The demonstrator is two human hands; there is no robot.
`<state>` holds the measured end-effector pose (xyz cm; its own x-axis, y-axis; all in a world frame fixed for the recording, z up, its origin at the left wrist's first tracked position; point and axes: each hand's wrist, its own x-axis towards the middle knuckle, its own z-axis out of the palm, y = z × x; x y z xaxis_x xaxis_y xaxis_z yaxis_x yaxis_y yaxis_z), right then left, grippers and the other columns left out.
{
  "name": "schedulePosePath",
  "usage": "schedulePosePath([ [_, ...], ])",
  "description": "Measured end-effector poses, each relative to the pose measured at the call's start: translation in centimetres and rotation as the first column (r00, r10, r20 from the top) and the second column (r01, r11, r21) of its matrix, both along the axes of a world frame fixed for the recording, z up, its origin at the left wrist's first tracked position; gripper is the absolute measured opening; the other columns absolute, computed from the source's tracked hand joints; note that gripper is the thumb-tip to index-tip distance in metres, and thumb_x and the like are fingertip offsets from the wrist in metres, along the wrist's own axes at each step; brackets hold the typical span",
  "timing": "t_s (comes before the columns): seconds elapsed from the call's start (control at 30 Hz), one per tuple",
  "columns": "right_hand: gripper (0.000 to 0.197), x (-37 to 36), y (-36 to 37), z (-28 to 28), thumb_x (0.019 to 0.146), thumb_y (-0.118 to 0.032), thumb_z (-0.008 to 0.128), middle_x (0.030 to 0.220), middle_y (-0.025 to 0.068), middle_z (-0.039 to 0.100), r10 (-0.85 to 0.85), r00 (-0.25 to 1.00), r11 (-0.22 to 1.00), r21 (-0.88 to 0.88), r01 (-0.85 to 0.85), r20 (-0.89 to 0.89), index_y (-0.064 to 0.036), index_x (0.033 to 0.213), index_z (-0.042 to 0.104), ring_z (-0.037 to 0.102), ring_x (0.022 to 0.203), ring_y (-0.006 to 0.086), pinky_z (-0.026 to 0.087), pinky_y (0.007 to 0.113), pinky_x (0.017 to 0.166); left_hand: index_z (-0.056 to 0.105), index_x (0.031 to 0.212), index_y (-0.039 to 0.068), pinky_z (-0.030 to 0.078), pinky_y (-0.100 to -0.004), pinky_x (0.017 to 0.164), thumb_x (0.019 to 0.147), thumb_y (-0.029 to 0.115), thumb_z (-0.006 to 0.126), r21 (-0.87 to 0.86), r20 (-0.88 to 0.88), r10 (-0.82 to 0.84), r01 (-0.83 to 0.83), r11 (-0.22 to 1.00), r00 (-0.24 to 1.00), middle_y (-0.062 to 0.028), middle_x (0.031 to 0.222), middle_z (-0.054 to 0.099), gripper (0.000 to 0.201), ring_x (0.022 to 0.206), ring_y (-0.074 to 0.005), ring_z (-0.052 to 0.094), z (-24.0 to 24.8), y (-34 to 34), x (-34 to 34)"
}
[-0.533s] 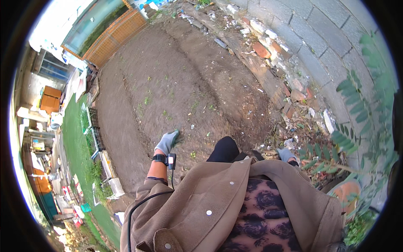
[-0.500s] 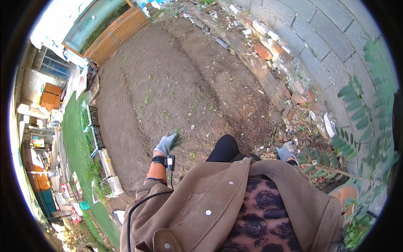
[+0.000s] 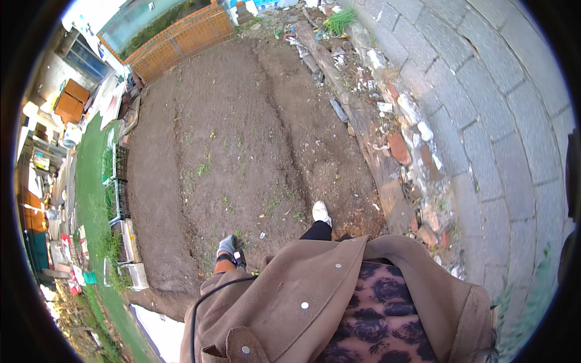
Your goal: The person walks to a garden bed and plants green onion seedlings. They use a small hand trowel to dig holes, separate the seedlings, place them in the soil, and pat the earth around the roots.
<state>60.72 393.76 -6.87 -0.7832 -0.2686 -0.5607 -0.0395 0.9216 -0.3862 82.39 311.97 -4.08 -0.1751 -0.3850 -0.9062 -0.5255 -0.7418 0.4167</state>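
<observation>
My left hand [image 3: 226, 244], in a pale grey work glove, hangs low over the bare brown soil [image 3: 224, 139]. A dark wrist strap with a small black-and-white device [image 3: 239, 259] sits behind it, and a black cable runs back along my sleeve. How its fingers lie is too small to make out, and no object shows in it. Little green weeds [image 3: 237, 233] grow just beyond the glove. My right hand is out of sight behind the brown coat [image 3: 423, 266]. One white shoe [image 3: 321, 212] stands on the soil ahead of me.
A wooden beam [image 3: 390, 187] and broken bricks [image 3: 399, 149] line the right side, below a grey block wall [image 3: 478, 115]. An orange lattice fence [image 3: 181, 45] closes the far end. Black crates [image 3: 120, 181] and green turf [image 3: 88, 163] border the left.
The view has shifted forward, and a white shoe now shows. My left hand has drawn back toward my coat. My right hand, earlier near the rubble, has gone out of sight.
</observation>
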Motion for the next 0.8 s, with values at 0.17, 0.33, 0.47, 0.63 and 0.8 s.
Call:
schedulePosePath([
  [0.17,0.015,-15.5,-7.1,11.7,0.098,-0.026,0.052,0.076,0.004,0.06,-0.643,0.544,0.639,-0.015,0.769,0.539,-0.0161,0.102,0.062,0.057,0.059,0.0187,0.052,0.04,0.055,0.056,0.127,0.002,0.058,-0.0501,0.084,0.1,0.029,0.057,-0.052,-0.191,-0.102,0.093,0.994,0.976,-0.0171,0.115,0.07,0.039,0.097,-0.0369,0.07,6.6,-2.6,-19.7],
  [0.33,0.01,-30.5,-17.7,16.5,0.097,-0.02,0.054,0.072,0.0022,0.058,-0.331,0.849,0.896,-0.144,0.42,0.411,-0.0143,0.1,0.061,0.056,0.054,0.0162,0.051,0.037,0.05,0.056,0.129,0.002,0.058,-0.0436,0.088,0.1,0.029,0.058,-0.121,-0.292,-0.143,0.112,0.986,0.946,-0.0167,0.119,0.068,0.04,0.101,-0.0322,0.07,13.8,-6.8,-34.7],
  [0.47,0.014,-43.2,-23.8,14.9,0.093,-0.024,0.059,0.069,0.0026,0.059,-0.154,0.891,0.955,-0.167,0.245,0.427,-0.01,0.089,0.06,0.055,0.053,0.0173,0.049,0.037,0.048,0.057,0.128,0.002,0.058,-0.0436,0.088,0.101,0.028,0.057,-0.097,-0.321,-0.042,0.011,0.995,0.946,-0.0168,0.119,0.068,0.038,0.1,-0.0321,0.07,13.8,-8.9,-40.0],
  [0.63,0.017,-61.3,-31.4,11.2,0.092,-0.025,0.058,0.065,0.0027,0.059,-0.309,0.798,0.888,-0.143,0.437,0.518,-0.0098,0.087,0.063,0.055,0.053,0.0188,0.045,0.038,0.047,0.06,0.121,0.005,0.059,-0.0456,0.084,0.098,0.029,0.059,-0.116,-0.262,0.304,-0.342,0.932,0.916,-0.0159,0.115,0.069,0.033,0.097,-0.0338,0.07,12.7,-12.0,-41.1],
  [0.8,0.029,-77.8,-37.1,6.2,0.092,-0.031,0.059,0.078,0.0079,0.069,-0.246,0.912,0.963,-0.021,0.268,0.329,-0.0048,0.1,0.068,0.066,0.072,0.0245,0.05,0.04,0.066,0.062,0.106,0.009,0.058,-0.0494,0.083,0.1,0.033,0.054,-0.123,-0.132,0.495,-0.51,0.851,0.859,-0.0152,0.105,0.072,0.026,0.091,-0.035,0.07,13.3,-11.0,-41.4],
])
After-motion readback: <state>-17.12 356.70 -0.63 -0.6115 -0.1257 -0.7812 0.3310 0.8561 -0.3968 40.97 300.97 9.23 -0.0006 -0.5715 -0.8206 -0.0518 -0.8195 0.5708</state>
